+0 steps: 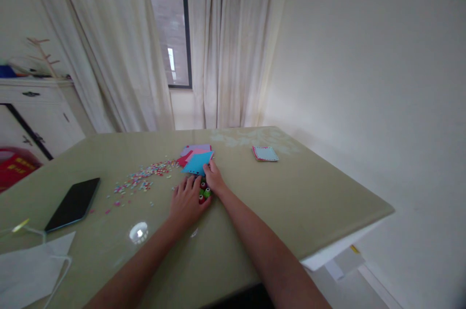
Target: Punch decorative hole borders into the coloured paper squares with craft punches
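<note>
My right hand (215,178) pinches the near right corner of a bright blue square sheet (198,162) with dark dots along its near edge. Below it my left hand (187,197) rests palm down on the table, fingers spread, beside a cluster of small red and green rounded pieces (202,194) with pale, dark-centred ends. Its fingertips and thumb reach around that cluster and hide part of it. Under and behind the blue sheet lie pink and red sheets (184,158) and a lilac sheet (198,147).
Many tiny coloured bits (145,173) lie scattered left of my hands. A dark tablet (74,202) and a white item with cords (32,268) are at the left. A stack of pale blue squares with red edging (265,154) lies at the right. The table's right edge (349,234) faces a wall.
</note>
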Demonstrator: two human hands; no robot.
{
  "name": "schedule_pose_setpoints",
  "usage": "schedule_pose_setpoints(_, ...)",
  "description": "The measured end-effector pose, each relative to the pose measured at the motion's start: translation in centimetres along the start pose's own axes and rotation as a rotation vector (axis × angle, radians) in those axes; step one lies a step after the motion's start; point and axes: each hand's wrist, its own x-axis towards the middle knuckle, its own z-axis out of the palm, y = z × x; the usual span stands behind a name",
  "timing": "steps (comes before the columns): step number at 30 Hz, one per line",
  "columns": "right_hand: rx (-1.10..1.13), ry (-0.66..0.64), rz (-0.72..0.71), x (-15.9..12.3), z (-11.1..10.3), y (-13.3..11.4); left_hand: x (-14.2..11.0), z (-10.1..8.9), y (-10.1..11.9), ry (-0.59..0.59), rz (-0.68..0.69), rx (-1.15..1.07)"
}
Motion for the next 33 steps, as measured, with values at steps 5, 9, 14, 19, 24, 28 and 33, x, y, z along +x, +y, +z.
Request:
schedule_pose_setpoints(5, 0.033, -0.040, 0.003, -1.0, 5.5, -1.1, -1.8, -0.9, -3.7, -0.012, -0.080, 0.093)
schedule_pose_setpoints(9, 0.085, -0.079, -0.006, -1.6, 9.0, -1.8, -2.9, -1.8, -7.1, -0.026, -0.144, 0.155)
schedule_pose_setpoints(14, 0.154, 0.000, -0.023, -1.6, 8.8, -1.9, -3.8, -2.3, -8.4, 0.000, -0.148, 0.188)
schedule_pose_setpoints(19, 0.177, 0.192, -0.074, -2.2, 6.6, -2.6, -3.8, -1.7, -7.3, 0.057, -0.015, 0.230)
schedule_pose_setpoints(24, 0.145, 0.423, -0.177, -1.7, 2.4, -4.2, -2.3, -1.3, -7.4, -0.012, 0.078, 0.205)
schedule_pose_setpoints(28, 0.067, 0.562, -0.259, -0.1, -4.5, -4.2, -0.8, -1.1, -8.2, -0.018, 0.060, 0.197)
schedule_pose_setpoints(33, -0.080, 0.769, -0.302, -0.1, -16.6, -2.5, 0.7, -1.0, -9.7, 0.022, 0.015, 0.189)
